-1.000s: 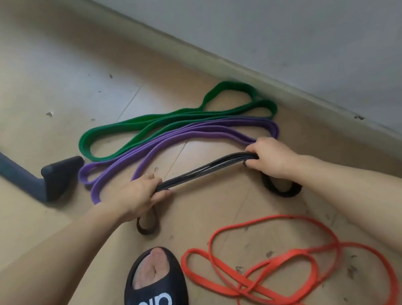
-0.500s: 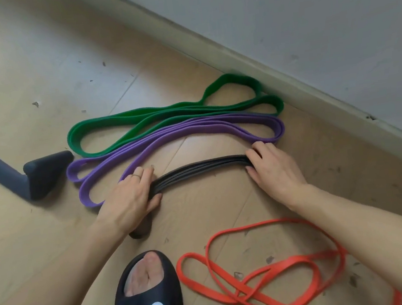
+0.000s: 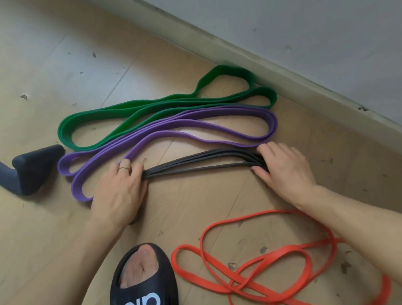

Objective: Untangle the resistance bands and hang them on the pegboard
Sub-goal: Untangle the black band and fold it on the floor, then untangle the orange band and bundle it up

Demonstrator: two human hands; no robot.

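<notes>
A black resistance band (image 3: 196, 164), folded into several strands, lies flat on the wooden floor between my hands. My left hand (image 3: 119, 191) presses its left end down, palm flat, and my right hand (image 3: 284, 170) presses its right end the same way. Beyond it lie a folded purple band (image 3: 192, 125) and a folded green band (image 3: 164, 106), side by side near the wall. An orange band (image 3: 270, 264) sprawls in loose crossing loops at the lower right, partly under my right forearm. No pegboard is in view.
A dark grey angled foot of some stand (image 3: 26, 169) rests on the floor at the left. My foot in a black slipper (image 3: 143, 292) stands at the bottom centre. A grey wall with a baseboard (image 3: 286, 72) runs diagonally behind the bands.
The black band was held up taut between both fists; it has come down onto the floor and both hands now lie flat on its ends.
</notes>
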